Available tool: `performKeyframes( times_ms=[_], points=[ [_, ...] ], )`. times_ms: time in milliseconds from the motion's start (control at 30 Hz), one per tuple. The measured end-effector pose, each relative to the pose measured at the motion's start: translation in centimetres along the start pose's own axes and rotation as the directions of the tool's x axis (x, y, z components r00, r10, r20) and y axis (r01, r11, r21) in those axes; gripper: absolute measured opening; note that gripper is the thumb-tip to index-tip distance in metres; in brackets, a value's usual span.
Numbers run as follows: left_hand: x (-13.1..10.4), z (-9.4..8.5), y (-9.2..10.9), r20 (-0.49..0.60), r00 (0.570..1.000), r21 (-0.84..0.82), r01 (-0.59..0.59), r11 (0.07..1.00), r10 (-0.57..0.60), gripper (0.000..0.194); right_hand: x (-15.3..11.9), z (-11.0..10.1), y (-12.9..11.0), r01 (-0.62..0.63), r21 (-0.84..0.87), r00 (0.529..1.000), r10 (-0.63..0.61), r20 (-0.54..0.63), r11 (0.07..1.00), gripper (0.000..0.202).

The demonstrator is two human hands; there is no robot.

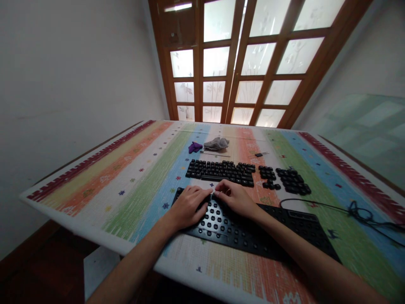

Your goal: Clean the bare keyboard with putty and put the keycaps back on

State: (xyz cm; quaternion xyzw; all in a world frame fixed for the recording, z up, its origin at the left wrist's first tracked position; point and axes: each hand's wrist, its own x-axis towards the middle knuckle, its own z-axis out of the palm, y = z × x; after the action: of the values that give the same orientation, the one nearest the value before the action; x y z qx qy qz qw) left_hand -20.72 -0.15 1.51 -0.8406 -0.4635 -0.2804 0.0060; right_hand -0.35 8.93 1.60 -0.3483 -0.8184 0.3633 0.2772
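A black keyboard base [240, 232] with its keycaps off lies aslant on the table, showing rows of bare key posts. My left hand [191, 207] rests over its upper left part, index finger stretched toward the far edge and thumb apart from it. Close beside its fingertip, my right hand [236, 198] has its fingers bent together in a pinch near the same edge. Anything between those fingertips is too small or hidden to make out. Just beyond both hands, loose black keycaps [221, 171] sit laid out in keyboard order, with a separate number-pad group [292, 180] on the right.
A grey cloth [217, 144] and a purple cloth [195, 147] lie behind the keycaps. To their right is a small black tool with metal prongs [259, 155]. A black cable [360, 211] coils at the right on the striped tablecloth [126, 185]. Wooden glazed doors [230, 80] stand beyond.
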Motion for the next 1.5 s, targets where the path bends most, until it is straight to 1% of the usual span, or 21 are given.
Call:
performKeyframes(
  times_ms=[167, 267, 333, 433, 533, 633, 800, 933, 1000, 1167, 1267, 1367, 1400, 1433, 1500],
  points=[
    [0.1, -0.1, 0.2, 0.007, 1.000, -0.013, -0.006, 1.000, 0.006, 0.039, 0.0, 0.2, -0.3, 0.018, -0.003, 1.000, -0.018, -0.014, 1.000, 0.006],
    [0.1, -0.1, 0.2, 0.013, 1.000, -0.016, -0.003, 1.000, 0.003, 0.037, 0.0, 0.4, -0.6, 0.050, -0.046, 0.999, -0.050, -0.012, 0.998, 0.003],
    [0.1, -0.1, 0.2, 0.017, 1.000, -0.022, 0.000, 1.000, 0.001, 0.036, -0.2, 0.5, -0.7, 0.094, -0.113, 0.995, -0.097, -0.026, 0.989, 0.003],
    [0.1, 0.0, 0.2, 0.004, 1.000, -0.028, 0.001, 1.000, -0.001, 0.037, -0.6, 0.5, -0.8, 0.196, -0.223, 0.977, -0.209, -0.036, 0.955, 0.005],
    [0.1, 0.0, 0.3, -0.023, 1.000, -0.047, -0.004, 0.999, 0.003, 0.040, -1.0, 0.4, -0.8, 0.286, -0.293, 0.953, -0.303, -0.011, 0.912, 0.007],
    [0.0, 0.1, 0.3, -0.029, 1.000, -0.062, -0.008, 0.998, 0.006, 0.043, -1.1, 0.4, -0.8, 0.334, -0.371, 0.935, -0.355, 0.013, 0.866, 0.006],
    [0.0, 0.2, 0.4, -0.021, 1.000, -0.032, -0.005, 0.999, 0.005, 0.043, -1.0, 0.3, -0.7, 0.332, -0.436, 0.935, -0.354, 0.033, 0.837, 0.005],
    [0.3, 0.1, 0.8, -0.005, 0.996, 0.068, -0.089, 0.994, 0.090, 0.043, -0.9, 0.3, -0.9, 0.334, -0.469, 0.934, -0.354, 0.048, 0.818, 0.006],
    [0.4, 0.0, 0.9, 0.013, 0.993, 0.105, -0.115, 0.988, 0.114, 0.041, -0.8, 0.4, -1.0, 0.330, -0.495, 0.935, -0.349, 0.057, 0.804, 0.009],
    [0.5, -0.3, 1.2, 0.077, 0.992, 0.129, -0.110, 0.986, 0.100, 0.031, -0.5, 0.1, -1.1, 0.330, -0.511, 0.940, -0.328, 0.098, 0.794, 0.015],
    [0.5, -0.4, 1.4, 0.099, 0.991, 0.119, -0.100, 0.988, 0.088, 0.028, 0.2, -0.8, -0.9, 0.349, -0.444, 0.937, -0.310, 0.160, 0.826, 0.020],
    [0.5, -0.4, 1.4, 0.094, 0.993, 0.100, -0.084, 0.992, 0.074, 0.029, 1.5, -2.3, -0.2, 0.365, -0.347, 0.927, -0.301, 0.225, 0.864, 0.008],
    [0.4, -0.4, 1.3, 0.090, 0.993, 0.095, -0.083, 0.992, 0.074, 0.029, 2.1, -2.8, 0.1, 0.355, -0.336, 0.930, -0.294, 0.218, 0.872, 0.002],
    [0.4, -0.4, 1.3, 0.084, 0.993, 0.091, -0.086, 0.992, 0.078, 0.029, 2.7, -3.4, 0.5, 0.335, -0.340, 0.940, -0.284, 0.190, 0.879, 0.004],
    [0.4, -0.3, 1.1, 0.072, 0.993, 0.087, -0.103, 0.991, 0.097, 0.027, 3.9, -4.5, 1.4, 0.265, -0.374, 0.964, -0.250, 0.088, 0.889, 0.011]
  ],
)
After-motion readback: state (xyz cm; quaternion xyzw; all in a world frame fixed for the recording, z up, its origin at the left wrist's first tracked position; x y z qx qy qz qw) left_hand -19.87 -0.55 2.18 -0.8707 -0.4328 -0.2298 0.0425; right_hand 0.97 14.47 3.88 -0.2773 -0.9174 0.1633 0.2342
